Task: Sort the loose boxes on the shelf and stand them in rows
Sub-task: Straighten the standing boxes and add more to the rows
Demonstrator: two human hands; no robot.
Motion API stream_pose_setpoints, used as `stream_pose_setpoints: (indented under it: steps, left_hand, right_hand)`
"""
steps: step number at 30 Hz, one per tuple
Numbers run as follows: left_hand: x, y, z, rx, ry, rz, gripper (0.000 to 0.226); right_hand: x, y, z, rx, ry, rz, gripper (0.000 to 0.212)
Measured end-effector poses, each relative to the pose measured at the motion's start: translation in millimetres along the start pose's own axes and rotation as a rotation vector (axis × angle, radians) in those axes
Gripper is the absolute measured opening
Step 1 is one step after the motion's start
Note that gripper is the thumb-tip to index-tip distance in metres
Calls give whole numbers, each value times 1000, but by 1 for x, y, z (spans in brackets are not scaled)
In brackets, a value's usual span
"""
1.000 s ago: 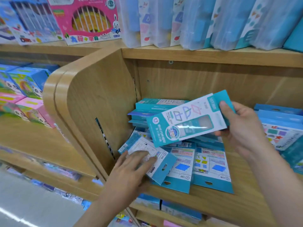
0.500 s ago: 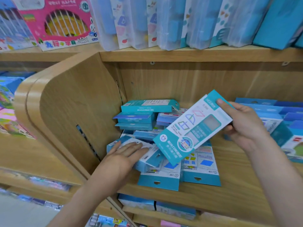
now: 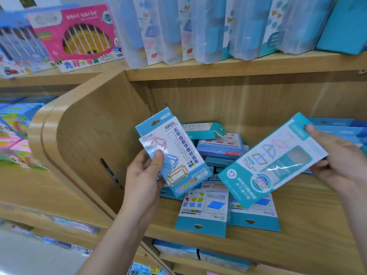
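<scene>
Nearly upright, small box (image 3: 174, 153) gripped in left hand (image 3: 143, 175) above pile (image 3: 202, 211); wide box (image 3: 272, 165) pinched aslant in right hand (image 3: 341, 159).

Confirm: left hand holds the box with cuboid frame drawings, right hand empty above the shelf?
Wrong on the right hand: head view shows it gripping a larger teal-and-white box by its hang-tab end above the shelf. The left hand does hold the box with cuboid frame drawings.
</scene>
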State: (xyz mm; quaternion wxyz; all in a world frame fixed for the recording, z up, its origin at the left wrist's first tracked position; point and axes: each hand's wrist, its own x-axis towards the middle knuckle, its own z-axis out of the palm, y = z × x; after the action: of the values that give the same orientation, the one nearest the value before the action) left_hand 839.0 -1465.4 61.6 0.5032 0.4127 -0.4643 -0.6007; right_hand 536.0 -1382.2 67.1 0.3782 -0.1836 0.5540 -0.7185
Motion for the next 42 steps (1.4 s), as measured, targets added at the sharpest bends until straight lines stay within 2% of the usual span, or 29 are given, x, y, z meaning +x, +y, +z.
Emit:
stream_pose_setpoints:
  steps: [2,4,8,10,14,18,22,25,30,36,39,42]
  left_hand:
    - [1,0,5,8,-10,-7,26]
    - [3,0,9,9,-10,-10,28]
    - [5,0,17,2,-9,-36,34]
    - [6,-2,21,8,-31,-43,33]
    - [8,-5,36,61,-133,-35,37]
    - [6,-9,64,59,-226,-7,37]
    - [0,-15,92,60,-337,19,38]
    - [-7,-24,110,78,-396,59,33]
    - [-26,-30,130,83,-451,105,39]
    - [-41,-32,140,96,-533,106,38]
    - [-47,-34,141,90,-552,95,38]
    - [-51,-36,143,123,-586,126,37]
  right_hand:
    - [-2,-2,3,-19,3,-6,49]
    - [-2,-3,1,-19,-13,-6,49]
    - [0,-5,-7,-36,-26,-26,24]
    - [-4,-9,-13,-74,-21,-58,22]
    - [-19,-31,-28,-210,18,-274,25]
    - [-36,-58,-48,-539,25,-476,16]
    - [-40,-42,-60,-774,-8,-427,16]
    - [-35,-26,-74,-701,30,-382,12]
    - [-32,-22,-85,-750,7,-382,7]
    - [-33,-16,-95,-831,90,-413,55]
    - [-38,-17,-101,-789,135,-428,67]
    - [-46,-20,-112,-709,182,-489,68]
